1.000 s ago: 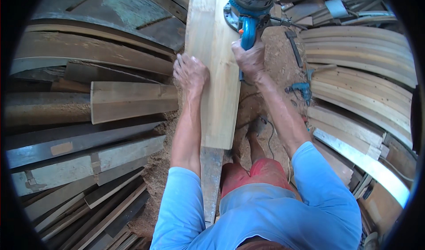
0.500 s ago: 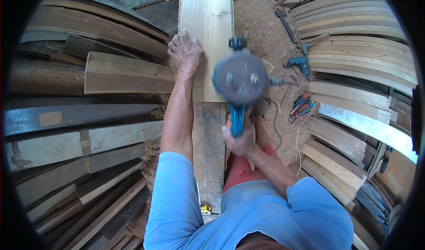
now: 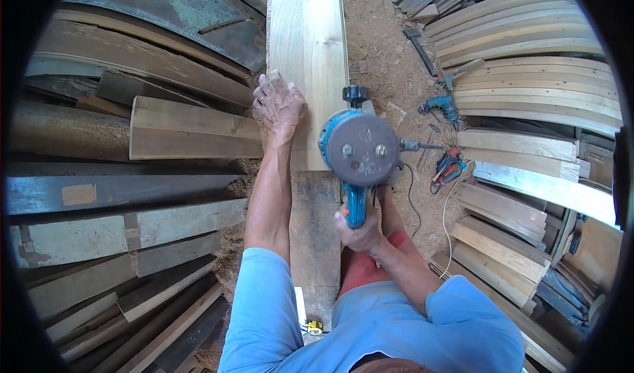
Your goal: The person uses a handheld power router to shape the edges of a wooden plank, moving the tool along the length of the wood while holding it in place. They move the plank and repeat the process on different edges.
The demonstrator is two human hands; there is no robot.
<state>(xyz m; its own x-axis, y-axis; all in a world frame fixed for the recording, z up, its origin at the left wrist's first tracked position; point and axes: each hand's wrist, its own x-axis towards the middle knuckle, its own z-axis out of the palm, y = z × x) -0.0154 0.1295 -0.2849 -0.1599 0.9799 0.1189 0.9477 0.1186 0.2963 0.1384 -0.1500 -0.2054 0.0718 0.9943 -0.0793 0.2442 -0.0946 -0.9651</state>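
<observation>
A pale wooden plank [image 3: 323, 56] runs away from me, its near end lying over a darker worn board [image 3: 316, 234]. My left hand [image 3: 280, 102] rests on the plank's left edge, fingers spread and slightly bent. At the plank's right edge, near its end, is a blue router [image 3: 364, 150] with a round grey top and a black knob on its far side. My right hand [image 3: 360, 231] is wrapped round its near handle. The router's underside and cutter are hidden from above, so I cannot tell how it touches the wood.
Stacked boards [image 3: 72, 195] crowd the left; curved slats [image 3: 528, 86] line the right. On the shavings-covered floor lie a hammer [image 3: 421, 53], a blue drill [image 3: 441, 111] and a red corded tool [image 3: 449, 168]. A yellow tape measure [image 3: 315, 327] sits near my body.
The router has come slightly nearer to me along the plank's right edge, in my right hand. My left hand stays on the plank. The whole view has shifted a little.
</observation>
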